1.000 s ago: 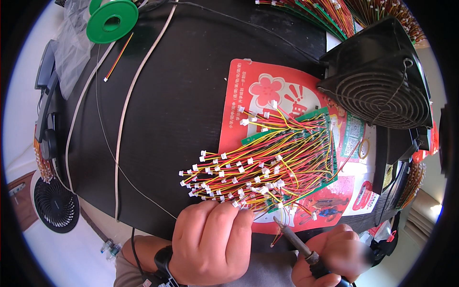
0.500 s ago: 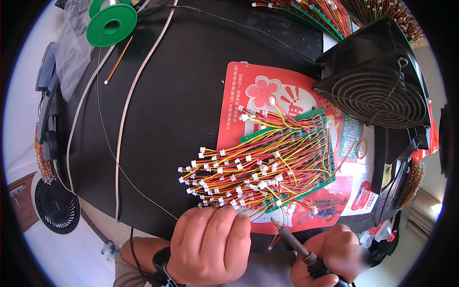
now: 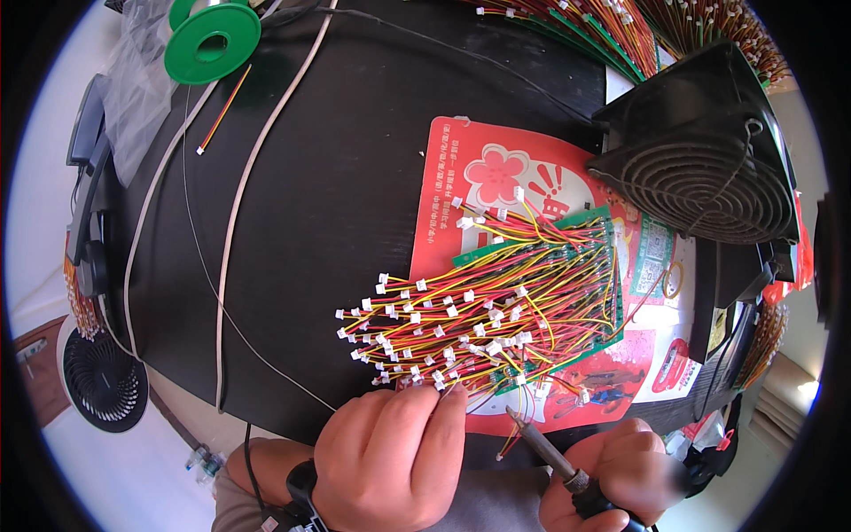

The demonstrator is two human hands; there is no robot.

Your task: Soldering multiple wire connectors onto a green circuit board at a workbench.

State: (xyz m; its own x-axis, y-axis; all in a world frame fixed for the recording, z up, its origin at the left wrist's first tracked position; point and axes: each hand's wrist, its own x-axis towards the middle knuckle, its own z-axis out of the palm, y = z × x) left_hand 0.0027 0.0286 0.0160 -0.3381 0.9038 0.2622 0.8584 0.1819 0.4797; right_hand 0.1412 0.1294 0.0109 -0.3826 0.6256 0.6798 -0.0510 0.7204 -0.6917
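My right hand (image 3: 612, 465) is closed round the dark handle of a soldering iron (image 3: 551, 454), whose tip points up and left by the near edge of a green circuit board (image 3: 581, 350). Many red, yellow and black leads (image 3: 479, 310) with white plugs fan out leftward from the board. My left hand (image 3: 390, 457) is closed, knuckles up, beside the nearest plugs. A thin solder wire (image 3: 266, 362) runs into it from the green spool (image 3: 213, 44); the fingertips are mostly hidden. Close to the iron's tip, a loose lead (image 3: 510, 443) hangs over the table's edge.
A black fan with a wire grille (image 3: 705, 191) stands at the right. Red printed sheet (image 3: 443, 177) lies under the board. More wired boards (image 3: 594, 35) are piled at the far right. Pale cable (image 3: 238, 208) and a single lead (image 3: 223, 111) lie at the left.
The view has shifted slightly, so the board and leads sit a little to the right. My left hand has tilted a little beside the plugs. The iron stays in my right hand.
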